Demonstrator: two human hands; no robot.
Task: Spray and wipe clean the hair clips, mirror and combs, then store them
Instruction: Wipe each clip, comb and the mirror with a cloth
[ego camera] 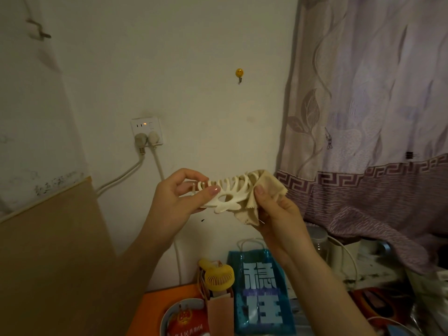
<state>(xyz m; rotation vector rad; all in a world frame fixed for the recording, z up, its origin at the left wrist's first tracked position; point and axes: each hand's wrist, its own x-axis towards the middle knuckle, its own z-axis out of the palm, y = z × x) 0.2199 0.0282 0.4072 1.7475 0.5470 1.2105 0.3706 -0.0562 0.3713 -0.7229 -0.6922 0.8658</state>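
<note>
Item: hair clip (225, 196), cream plastic claw type, long curved teeth, oval cut-out in the body. Location: held up in the air in front of the wall, well above the orange counter (155, 309), between both hands

L hand (174, 200): thumb on top, fingers behind, pinching the clip's left end; grip narrow, closed on the clip
R hand (274, 214): thumb and fingers pinching a beige cloth (261, 190) bunched over the clip's right end; grip closed on cloth, w/ clip teeth under it

Step, by my reading: wiping stage for this clip; storing not yet done

Handling est.: light, rigid, smooth, prob. slippery if damp from spray. Teeth thin, look the likeliest part to snap or snag the cloth weave. Best hold: solid body near the cut-out, not the tooth tips. Cloth soft, limp, folds round the teeth easily

Below, on/near counter: yellow mini fan (219, 277) in a small paper bag, blue printed bag (261, 294), round tin (184, 318)

Mirror, combs, spray: not seen

Wall: socket w/ two plugs (146, 132), yellow smiley hook (239, 73); patterned curtain (375, 117) to the right
</note>
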